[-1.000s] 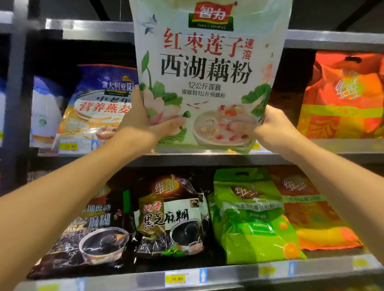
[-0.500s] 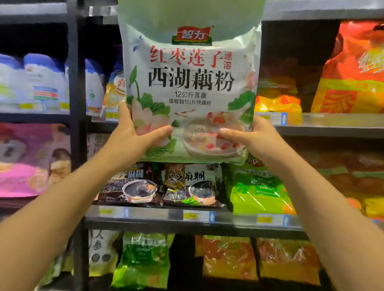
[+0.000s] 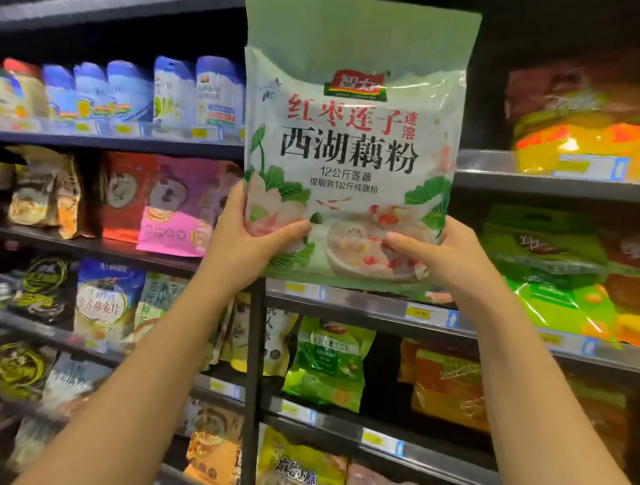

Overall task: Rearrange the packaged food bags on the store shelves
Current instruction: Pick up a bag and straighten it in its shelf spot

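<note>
We hold the pale green lotus-root powder bag [image 3: 350,152] upright in the air, in front of the shelf upright [image 3: 254,367] between two bays and not resting on any shelf. Our left hand [image 3: 246,247] grips its lower left corner and our right hand [image 3: 452,258] grips its lower right corner, each with the thumb on the printed front and the fingers behind. The bag is a large flat pouch of glossy, smooth plastic film with a plain sealed band at the top. Because we hold it only at the bottom, we think the tall top may fold over, or the slippery film may slide from our grip. It could also push against the orange bags [image 3: 583,142] on the upper right shelf. The metal shelf edge [image 3: 381,306] with yellow price tags looks hard and narrow.
</note>
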The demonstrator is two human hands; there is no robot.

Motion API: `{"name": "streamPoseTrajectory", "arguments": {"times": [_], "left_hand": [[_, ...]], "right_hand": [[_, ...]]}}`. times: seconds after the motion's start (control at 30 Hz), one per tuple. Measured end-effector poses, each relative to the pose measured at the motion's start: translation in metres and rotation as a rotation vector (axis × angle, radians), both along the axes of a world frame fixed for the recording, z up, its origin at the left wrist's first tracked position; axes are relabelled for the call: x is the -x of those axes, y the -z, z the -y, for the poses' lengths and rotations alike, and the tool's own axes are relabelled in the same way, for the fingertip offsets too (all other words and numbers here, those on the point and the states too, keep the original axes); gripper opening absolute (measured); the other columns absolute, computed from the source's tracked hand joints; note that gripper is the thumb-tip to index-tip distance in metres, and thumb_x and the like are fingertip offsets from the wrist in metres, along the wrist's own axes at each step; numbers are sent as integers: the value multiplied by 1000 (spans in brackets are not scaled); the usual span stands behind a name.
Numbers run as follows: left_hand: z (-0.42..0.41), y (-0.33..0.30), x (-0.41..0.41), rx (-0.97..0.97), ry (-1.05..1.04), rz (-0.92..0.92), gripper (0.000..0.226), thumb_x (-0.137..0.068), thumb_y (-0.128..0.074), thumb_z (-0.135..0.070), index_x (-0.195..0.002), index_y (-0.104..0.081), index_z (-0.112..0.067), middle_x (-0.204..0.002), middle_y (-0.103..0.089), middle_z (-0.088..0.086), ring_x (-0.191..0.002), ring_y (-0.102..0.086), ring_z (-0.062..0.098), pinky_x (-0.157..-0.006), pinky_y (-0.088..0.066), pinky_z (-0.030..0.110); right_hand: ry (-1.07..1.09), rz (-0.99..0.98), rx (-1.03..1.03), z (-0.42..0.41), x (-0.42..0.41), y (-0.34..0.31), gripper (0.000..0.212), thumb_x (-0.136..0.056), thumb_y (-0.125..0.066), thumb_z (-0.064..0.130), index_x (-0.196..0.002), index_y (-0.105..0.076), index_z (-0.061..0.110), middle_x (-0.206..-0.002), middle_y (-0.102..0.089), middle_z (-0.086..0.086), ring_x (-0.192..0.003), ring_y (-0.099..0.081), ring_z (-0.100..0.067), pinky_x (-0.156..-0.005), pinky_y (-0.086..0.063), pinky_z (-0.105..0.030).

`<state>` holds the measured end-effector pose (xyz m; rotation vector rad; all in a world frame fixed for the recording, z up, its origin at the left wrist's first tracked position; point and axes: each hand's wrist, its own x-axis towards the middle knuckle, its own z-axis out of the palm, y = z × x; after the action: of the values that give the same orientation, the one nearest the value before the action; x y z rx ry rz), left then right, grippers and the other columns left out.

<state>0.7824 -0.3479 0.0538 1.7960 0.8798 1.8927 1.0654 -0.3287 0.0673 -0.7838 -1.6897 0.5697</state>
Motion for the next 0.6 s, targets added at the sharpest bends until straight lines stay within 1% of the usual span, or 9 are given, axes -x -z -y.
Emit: {"name": "streamPoseTrajectory", "arguments": {"times": [0.07, 0.1, 0.17, 0.2, 0.27, 0.37, 0.47, 0.53, 0.6], "left_hand": [[5, 10, 27, 25, -9, 24, 72, -76, -91, -26, -135, -51, -33, -121, -70, -27, -106, -70, -4, -87, -55, 12], [7, 15, 42, 39, -13, 36, 74, -75, -91, -27, -137, -50, -33, -123, -69, -25, -108, -69, -3, -92, -55, 16], [12, 25, 73, 66, -18, 48, 78, -74, -92, -31, -139, -49, -36, -129, -68, -20, -114, -68, 0, -104, -54, 30], [15, 30, 89, 77, -19, 52, 80, -73, -93, -32, -140, -48, -37, -132, -67, -18, -116, -68, 2, -107, -52, 36], [20, 39, 123, 94, -20, 63, 84, -72, -93, -31, -143, -47, -34, -135, -66, -14, -119, -67, 7, -109, -51, 42], [26, 50, 174, 114, -27, 62, 89, -72, -92, -31, -147, -44, -34, -138, -65, -12, -121, -67, 11, -110, -49, 45], [29, 57, 221, 117, -33, 35, 88, -74, -90, -28, -148, -43, -34, -138, -65, -12, -119, -68, 8, -110, -49, 44], [28, 62, 248, 125, -28, 24, 84, -77, -89, -24, -147, -44, -32, -136, -66, -12, -118, -68, 8, -110, -49, 46], [24, 69, 271, 137, -30, 4, 77, -79, -88, -21, -144, -46, -33, -133, -67, -14, -118, -68, 6, -111, -49, 46]], "right_hand": [[-7, -16, 10, 4, 27, 5, 32, -85, -86, 24, -115, -74, 29, -105, -82, 9, -96, -79, -10, -72, -59, -15], [-9, -24, 16, 6, 42, 7, 35, -84, -87, 23, -117, -74, 26, -105, -82, 8, -97, -79, -11, -72, -60, -16], [-8, -40, 24, 9, 74, 14, 39, -83, -88, 23, -120, -73, 23, -106, -82, 7, -99, -79, -11, -75, -61, -19], [-5, -44, 31, 11, 91, 18, 40, -83, -88, 25, -121, -73, 24, -107, -82, 7, -100, -78, -11, -79, -62, -22], [-1, -49, 48, 12, 126, 28, 43, -82, -88, 26, -122, -72, 25, -110, -81, 8, -103, -78, -12, -88, -59, -32], [-9, -72, 79, 10, 179, 41, 44, -82, -89, 22, -122, -72, 25, -110, -81, 6, -103, -78, -13, -95, -58, -42], [-1, -75, 105, 7, 228, 53, 47, -81, -90, 24, -123, -71, 25, -111, -81, 8, -104, -77, -13, -100, -57, -47], [14, -81, 115, 5, 255, 63, 50, -79, -91, 29, -125, -69, 27, -112, -80, 11, -105, -76, -11, -101, -56, -47], [27, -89, 122, 1, 278, 74, 51, -75, -92, 36, -121, -69, 33, -111, -80, 15, -103, -76, -6, -98, -56, -44]]}}
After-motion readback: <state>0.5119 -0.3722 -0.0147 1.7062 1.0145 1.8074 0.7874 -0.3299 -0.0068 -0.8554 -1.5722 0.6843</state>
